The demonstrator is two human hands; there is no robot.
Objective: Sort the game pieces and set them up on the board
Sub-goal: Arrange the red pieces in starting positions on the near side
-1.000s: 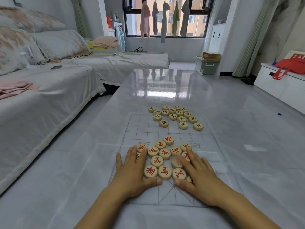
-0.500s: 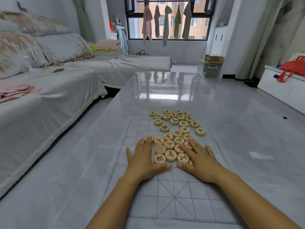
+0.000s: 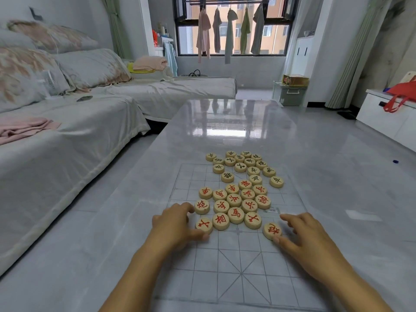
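Both bare forearms (image 3: 146,273) reach in over the board (image 3: 240,273) from its near edge, palms down. The left hand (image 3: 174,224) sits across the board's left edge about halfway up, fingers loosely curled, thumb out toward the board's middle. The right hand (image 3: 308,239) sits across the right edge (roughly level with the other), index forward, other fingers tucked, thumb tip against a red piece (image 3: 271,229).

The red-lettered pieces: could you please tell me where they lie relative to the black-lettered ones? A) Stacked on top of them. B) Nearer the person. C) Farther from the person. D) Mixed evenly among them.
B: the red-lettered pieces form the cluster closer to the person, while the black-lettered pieces lie beyond them, toward the far end of the board.
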